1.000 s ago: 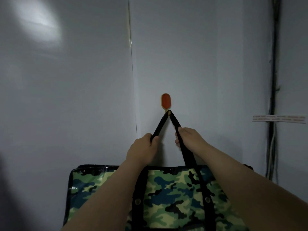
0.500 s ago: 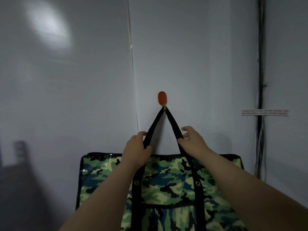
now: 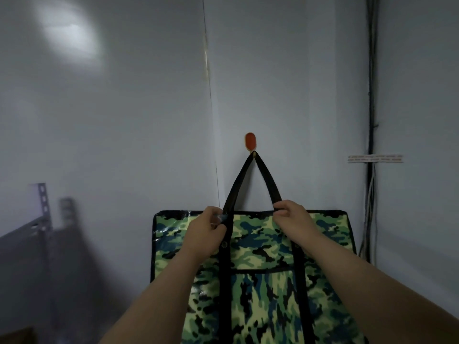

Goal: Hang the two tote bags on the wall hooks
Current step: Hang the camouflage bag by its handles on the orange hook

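Observation:
A green camouflage tote bag with black trim hangs flat against the pale wall. Its black strap runs up to a point over a small orange wall hook. My left hand pinches the left leg of the strap at the bag's top edge. My right hand grips the right leg of the strap at the same height. Only one bag and one hook are in view.
A grey metal shelf upright with punched holes stands at the lower left. Dark cables run down the wall at the right, held by a strip of tape. A vertical seam splits the wall panels left of the hook.
Both hands have slid down the strap from near the hook to the bag's top edge. The view has dropped and more of the bag shows; the strap stays over the hook.

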